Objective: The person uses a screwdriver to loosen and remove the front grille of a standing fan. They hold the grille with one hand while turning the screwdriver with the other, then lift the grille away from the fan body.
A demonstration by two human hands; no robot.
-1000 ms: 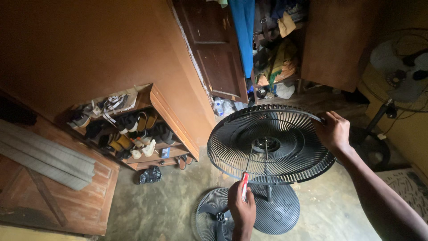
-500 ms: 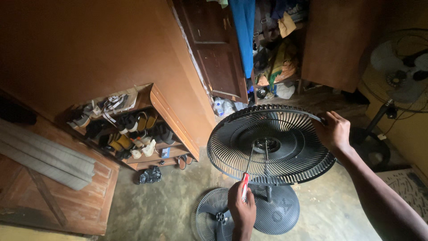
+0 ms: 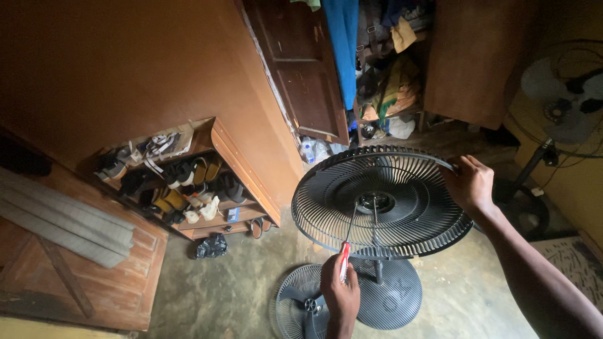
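A black round fan guard [image 3: 383, 201] sits on a standing fan, its wire grille facing up at me. My right hand [image 3: 470, 182] grips the guard's right rim. My left hand [image 3: 339, 292] is closed on a screwdriver with a red and white handle [image 3: 344, 258]; its shaft reaches up through the grille toward the hub [image 3: 375, 202]. Below stands the fan's round black base [image 3: 389, 295].
A second grille [image 3: 298, 304] lies on the concrete floor beside the base. A wooden shoe rack [image 3: 188, 182] full of shoes stands at left, a black bag [image 3: 210, 247] by it. Another standing fan [image 3: 562, 103] is at right. An open wardrobe [image 3: 377, 69] is behind.
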